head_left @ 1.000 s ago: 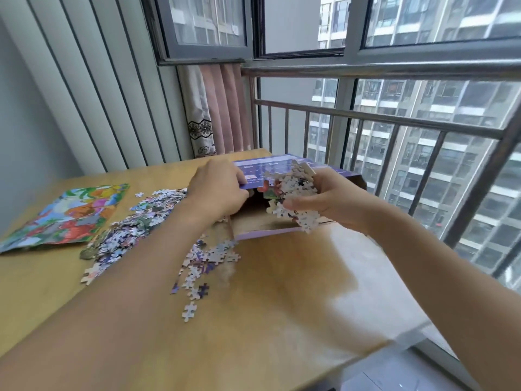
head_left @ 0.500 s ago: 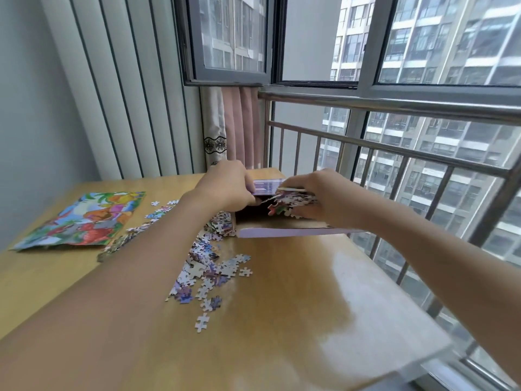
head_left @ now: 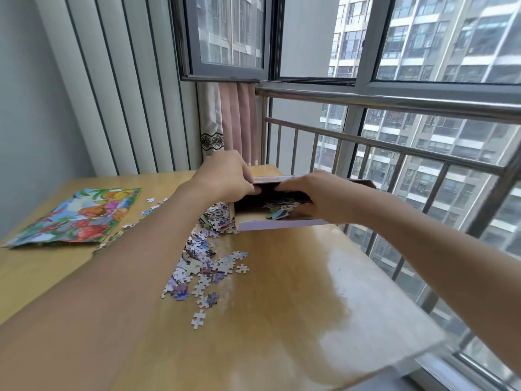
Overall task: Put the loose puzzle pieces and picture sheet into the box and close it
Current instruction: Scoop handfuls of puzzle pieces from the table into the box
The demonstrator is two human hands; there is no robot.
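The purple puzzle box (head_left: 282, 223) lies at the table's far right with its open mouth facing me. My left hand (head_left: 225, 176) grips the raised lid flap at the box's upper left corner. Over the opening, my right hand (head_left: 315, 197) curls around a bunch of puzzle pieces (head_left: 277, 211) that it holds inside the mouth. A heap of loose pieces (head_left: 204, 263) spreads over the wood left of and in front of the box. The colourful picture sheet (head_left: 76, 217) lies flat at the far left.
The wooden table (head_left: 282, 306) ends on the right at a metal railing (head_left: 394, 148) before the windows. Curtains (head_left: 228, 122) and a ribbed wall panel stand behind. A few single pieces (head_left: 151, 199) lie near the sheet. Bare wood shows in the right foreground.
My right hand has carried its handful of pieces down into the box mouth. My left hand stays on the lid flap. The view has tilted upward.
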